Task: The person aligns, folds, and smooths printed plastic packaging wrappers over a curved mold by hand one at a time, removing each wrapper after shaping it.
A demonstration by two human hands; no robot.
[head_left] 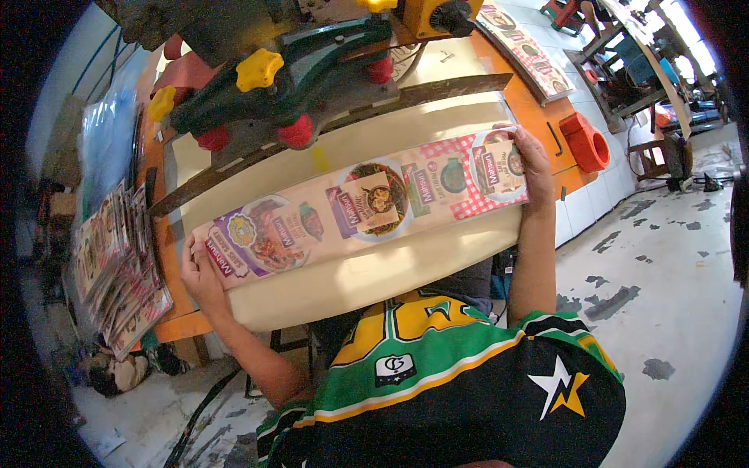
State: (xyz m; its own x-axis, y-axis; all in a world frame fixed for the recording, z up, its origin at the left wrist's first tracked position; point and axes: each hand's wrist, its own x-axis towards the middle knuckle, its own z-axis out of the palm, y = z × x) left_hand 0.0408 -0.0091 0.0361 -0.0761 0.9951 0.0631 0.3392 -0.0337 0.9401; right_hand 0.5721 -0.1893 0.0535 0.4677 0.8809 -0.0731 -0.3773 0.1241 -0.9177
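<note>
- Nearest is the jersey [437, 390] of the person, in black, green and yellow with a star on one side.
- Left hand [204, 281] closed on the left end of a long printed strip [374, 199], thumb on top; right hand [532, 168] gripping its right end. The two hands are well apart.
- The strip, with food pictures and red checks, is stretched flat between them, slanting up to the right, over a cream board [437, 249].
- On the left, beside the board, a fanned stack of printed packs [117, 265] leans over the edge of the orange surface [573, 181].
- To the right, a black bent key [555, 139] lies just beside a red block [576, 134] with a round opening.
- Beyond the strip, a long metal bar [445, 91] crosses the board.
- Behind it stands a dark green machine [335, 62] with yellow star knobs [259, 70] and red rounded pieces [295, 132] underneath.
- Farther right, more printed packs [530, 54] lie along the far edge.
</note>
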